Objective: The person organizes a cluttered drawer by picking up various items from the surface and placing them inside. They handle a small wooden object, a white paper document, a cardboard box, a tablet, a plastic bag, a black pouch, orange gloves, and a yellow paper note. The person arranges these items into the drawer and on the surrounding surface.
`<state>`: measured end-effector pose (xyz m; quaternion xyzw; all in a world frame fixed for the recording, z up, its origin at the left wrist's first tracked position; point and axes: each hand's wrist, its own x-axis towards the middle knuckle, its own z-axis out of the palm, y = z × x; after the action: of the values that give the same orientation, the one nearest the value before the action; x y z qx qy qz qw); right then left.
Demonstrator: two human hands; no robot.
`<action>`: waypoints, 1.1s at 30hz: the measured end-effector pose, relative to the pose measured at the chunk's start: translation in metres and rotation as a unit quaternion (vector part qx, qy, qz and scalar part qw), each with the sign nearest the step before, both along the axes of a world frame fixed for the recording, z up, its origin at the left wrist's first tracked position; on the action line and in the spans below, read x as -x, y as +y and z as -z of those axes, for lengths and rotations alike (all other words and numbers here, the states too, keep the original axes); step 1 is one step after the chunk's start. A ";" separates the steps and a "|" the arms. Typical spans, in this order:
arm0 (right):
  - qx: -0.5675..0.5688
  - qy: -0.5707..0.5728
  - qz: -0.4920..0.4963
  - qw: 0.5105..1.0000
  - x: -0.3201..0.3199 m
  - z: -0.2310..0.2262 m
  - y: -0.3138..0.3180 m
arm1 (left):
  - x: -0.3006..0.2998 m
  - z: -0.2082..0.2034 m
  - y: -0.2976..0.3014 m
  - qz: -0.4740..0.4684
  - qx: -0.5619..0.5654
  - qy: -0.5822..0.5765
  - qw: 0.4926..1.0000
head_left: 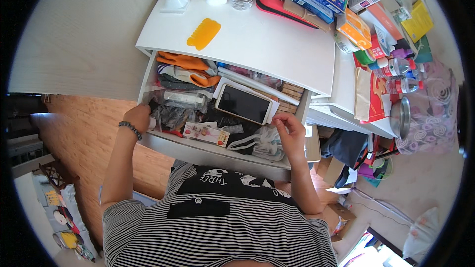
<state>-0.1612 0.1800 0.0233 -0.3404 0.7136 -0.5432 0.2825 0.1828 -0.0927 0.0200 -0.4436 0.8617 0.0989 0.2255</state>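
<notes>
In the open white drawer under the near edge of the white desk, both hands are set among crowded contents. The left hand, with a dark beaded bracelet at the wrist, is curled at the drawer's left end against crumpled clear plastic bags; whether its fingers are closed on anything cannot be told, since they are turned away. The right hand is at the right end, its fingertips pressed together — seemingly pinching a thin edge of the white plastic bag, though the pinched thing is too small to be sure of.

Between the hands a white-framed tablet with a dark screen lies tilted on the pile, near a small printed card, with orange cloth folded at the far left.

The likeliest trouble is judged to be the tablet: it rests loosely on soft things, so any tug on a bag beneath could slide it toward the near edge. Little room is left — the desk top overhangs the far half of the drawer, the person's striped shirt is close to the drawer front, and only the space straight above the near half is open. A yellow comb-like piece on the desk lies well apart.
</notes>
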 end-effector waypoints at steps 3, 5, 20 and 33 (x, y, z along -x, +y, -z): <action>0.007 -0.006 0.015 1.000 0.003 0.005 0.007 | 0.006 -0.039 0.014 0.008 0.017 0.105 0.994; 0.011 -0.013 0.018 1.000 0.004 0.011 0.010 | 0.016 -0.044 0.015 0.020 -0.087 0.152 0.984; 0.029 0.074 0.037 0.996 0.030 -0.006 0.029 | 0.015 0.062 -0.017 0.031 0.022 -0.069 0.997; -0.279 0.513 0.315 0.748 0.336 -0.008 0.169 | 0.039 0.001 0.024 -0.021 0.090 0.158 0.983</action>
<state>-0.4976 0.3486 0.0317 -0.2297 0.9376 -0.1219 -0.2306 0.1438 -0.0689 0.0195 -0.4587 0.8825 0.0946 0.0431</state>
